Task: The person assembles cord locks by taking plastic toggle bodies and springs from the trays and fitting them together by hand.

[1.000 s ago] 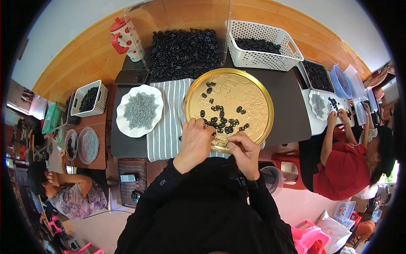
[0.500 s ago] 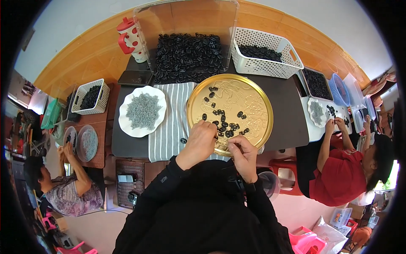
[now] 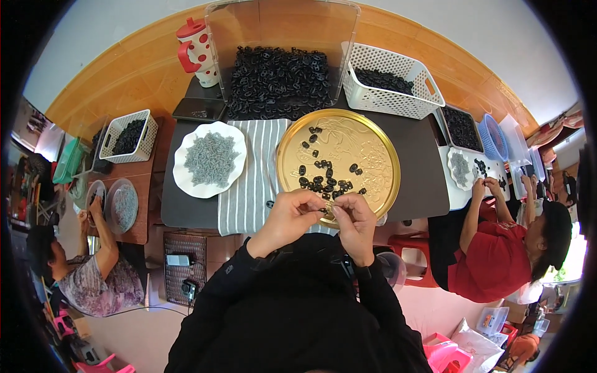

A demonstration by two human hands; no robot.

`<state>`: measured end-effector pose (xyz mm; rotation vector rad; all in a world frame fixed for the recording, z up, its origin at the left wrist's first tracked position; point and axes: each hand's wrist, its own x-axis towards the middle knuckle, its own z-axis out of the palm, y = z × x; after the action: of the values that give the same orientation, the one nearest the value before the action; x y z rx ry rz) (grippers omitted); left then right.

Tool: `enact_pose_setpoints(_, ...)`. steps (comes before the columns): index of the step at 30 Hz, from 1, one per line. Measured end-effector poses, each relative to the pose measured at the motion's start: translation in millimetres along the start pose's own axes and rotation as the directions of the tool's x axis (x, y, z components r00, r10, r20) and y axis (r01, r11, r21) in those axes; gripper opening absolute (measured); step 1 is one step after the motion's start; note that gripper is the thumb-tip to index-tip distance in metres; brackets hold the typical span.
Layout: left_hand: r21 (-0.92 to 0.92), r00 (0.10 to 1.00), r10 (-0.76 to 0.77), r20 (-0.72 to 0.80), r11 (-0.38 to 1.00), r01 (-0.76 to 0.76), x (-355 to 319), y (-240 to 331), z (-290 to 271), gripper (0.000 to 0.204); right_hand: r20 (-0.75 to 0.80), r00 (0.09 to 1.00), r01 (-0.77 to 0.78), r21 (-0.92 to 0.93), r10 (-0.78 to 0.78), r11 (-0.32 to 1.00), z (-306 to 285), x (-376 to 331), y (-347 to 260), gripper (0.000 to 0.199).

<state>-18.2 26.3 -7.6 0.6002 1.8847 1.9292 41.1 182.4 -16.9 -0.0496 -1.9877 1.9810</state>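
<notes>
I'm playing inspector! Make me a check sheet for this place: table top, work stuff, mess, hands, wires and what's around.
Surface: dark tabletop, partly under a grey-and-white striped cloth.
Job's things: round gold-coloured tray with scattered small black oval pieces; scalloped white plate heaped with small grey pieces.
Clutter: white tumbler with red dots and red lid; flat dark rectangular object.
Hands: left hand and right hand, fingertips close together over the tray's near edge; anything pinched is too small to tell.
Cables: thin dark cable, lower left.
Surroundings: person in red top right, person in patterned top left.
</notes>
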Motion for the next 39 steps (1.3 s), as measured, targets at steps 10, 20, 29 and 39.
enact_pose_setpoints(10,-0.137,0.999,0.024,-0.037,0.99,-0.029,-16,-1,-15,0.019,0.108,0.993,0.052,-0.062,-0.045,0.997,13,-2,-4,0.022)
enact_pose_setpoints(20,-0.169,0.999,0.028,-0.033,0.985,-0.034,-21,-5,-21,0.02,0.191,0.981,0.064,-0.127,-0.039,0.99,16,-3,-6,0.024)
enact_pose_setpoints(29,-0.178,0.999,0.016,-0.039,0.984,-0.022,-23,-2,-22,0.018,0.222,0.97,0.142,-0.175,-0.102,0.974,19,0,-12,0.021)
enact_pose_setpoints(39,-0.187,0.992,0.108,-0.07,0.975,-0.119,-29,-7,-18,0.018,0.249,0.932,0.334,-0.317,-0.262,0.888,28,0,-23,0.014)
